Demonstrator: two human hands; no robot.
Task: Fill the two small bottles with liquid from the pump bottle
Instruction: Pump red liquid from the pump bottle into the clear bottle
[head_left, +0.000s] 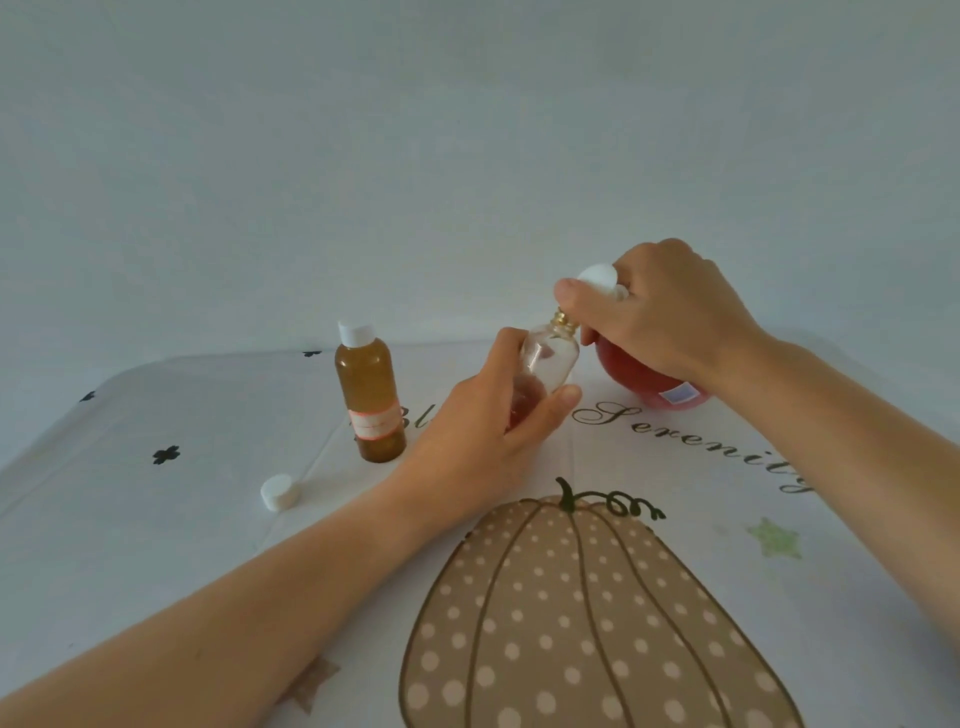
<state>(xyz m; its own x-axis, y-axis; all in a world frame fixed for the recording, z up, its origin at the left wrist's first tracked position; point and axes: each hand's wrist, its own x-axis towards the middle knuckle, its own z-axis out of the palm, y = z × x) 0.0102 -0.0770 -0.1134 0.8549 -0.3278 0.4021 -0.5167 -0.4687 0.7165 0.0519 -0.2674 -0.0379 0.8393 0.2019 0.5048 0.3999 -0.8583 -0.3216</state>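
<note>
My left hand (483, 436) grips a small clear bottle (550, 358), tilted, its open neck raised to the nozzle of the pump bottle. The bottle looks mostly see-through, with a reddish tint low down by my fingers. My right hand (670, 317) is wrapped over the white pump head (597, 275) of the round red pump bottle (644, 379), which stands on the table. A second small bottle (370, 395), amber with a white cap and a pink-edged label, stands upright to the left. A loose white cap (280, 492) lies on the table, front left.
The table (156, 545) is covered with a white cloth printed with a big dotted pumpkin (571, 623), script lettering and small dark flowers. A plain pale wall rises behind the table's far edge.
</note>
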